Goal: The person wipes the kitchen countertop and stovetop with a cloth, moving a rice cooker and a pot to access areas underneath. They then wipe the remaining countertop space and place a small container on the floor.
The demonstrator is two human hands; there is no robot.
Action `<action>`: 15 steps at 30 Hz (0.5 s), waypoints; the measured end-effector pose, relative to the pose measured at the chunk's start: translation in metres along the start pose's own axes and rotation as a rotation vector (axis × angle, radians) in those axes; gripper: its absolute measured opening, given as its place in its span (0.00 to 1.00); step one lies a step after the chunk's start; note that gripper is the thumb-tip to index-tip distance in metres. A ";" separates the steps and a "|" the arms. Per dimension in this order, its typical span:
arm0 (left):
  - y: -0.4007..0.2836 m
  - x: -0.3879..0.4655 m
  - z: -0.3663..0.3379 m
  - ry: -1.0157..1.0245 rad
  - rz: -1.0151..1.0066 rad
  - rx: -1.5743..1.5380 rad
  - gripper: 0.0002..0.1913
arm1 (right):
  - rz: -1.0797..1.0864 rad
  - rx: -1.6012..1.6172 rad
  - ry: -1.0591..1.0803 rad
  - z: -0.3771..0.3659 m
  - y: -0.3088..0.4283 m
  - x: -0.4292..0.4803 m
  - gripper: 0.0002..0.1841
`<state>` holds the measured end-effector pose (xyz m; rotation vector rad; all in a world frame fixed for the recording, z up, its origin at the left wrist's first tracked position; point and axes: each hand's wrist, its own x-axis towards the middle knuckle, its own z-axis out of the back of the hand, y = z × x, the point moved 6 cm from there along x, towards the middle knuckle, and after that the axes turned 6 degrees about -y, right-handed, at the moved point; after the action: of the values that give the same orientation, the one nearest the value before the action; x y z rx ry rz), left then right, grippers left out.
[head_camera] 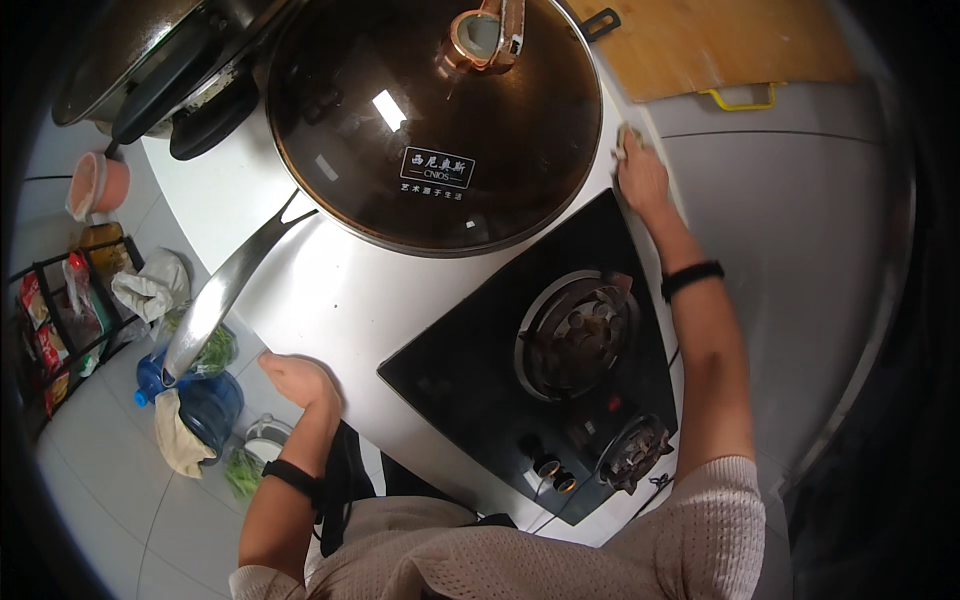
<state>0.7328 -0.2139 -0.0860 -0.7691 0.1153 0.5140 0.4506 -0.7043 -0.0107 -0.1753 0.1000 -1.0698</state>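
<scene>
My right hand [643, 174] reaches to the white countertop strip beside the wall and is closed on a small crumpled cloth [622, 140], just right of the large pan. My left hand [298, 379] rests at the counter's left edge, its fingers partly hidden and bent; nothing shows in it. Between my arms lies a black glass gas hob [465, 367] with two burners. Beyond it stands a wide pan with a dark glass lid [337, 135], its steel handle [232, 285] pointing towards my left hand. The white countertop [315, 292] shows around the hob and pan.
More pans with black handles [169, 90] stand at the upper left. A pink tub [100, 184], a wire rack [56, 330] with packets and a blue water bottle [210, 412] are left of the counter. A wooden board [720, 45] and a yellow handle [742, 103] are at the upper right.
</scene>
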 end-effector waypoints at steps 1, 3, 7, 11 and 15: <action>-0.001 0.000 0.001 -0.007 -0.023 -0.002 0.27 | 0.011 0.004 0.003 0.001 0.012 0.019 0.22; 0.000 0.001 0.000 0.011 -0.011 -0.046 0.27 | 0.027 -0.011 0.017 0.003 0.032 0.052 0.21; -0.002 0.001 0.000 0.016 -0.049 -0.032 0.27 | 0.017 -0.013 0.011 0.006 0.040 0.058 0.19; 0.000 0.002 -0.001 0.026 -0.020 -0.015 0.27 | -0.034 -0.008 0.117 0.006 0.013 0.019 0.22; 0.002 0.006 -0.001 0.018 -0.027 0.003 0.27 | -0.065 -0.033 0.159 0.005 -0.027 -0.050 0.24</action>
<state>0.7367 -0.2110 -0.0898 -0.7717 0.1221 0.4815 0.4047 -0.6726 -0.0006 -0.1239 0.2571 -1.1468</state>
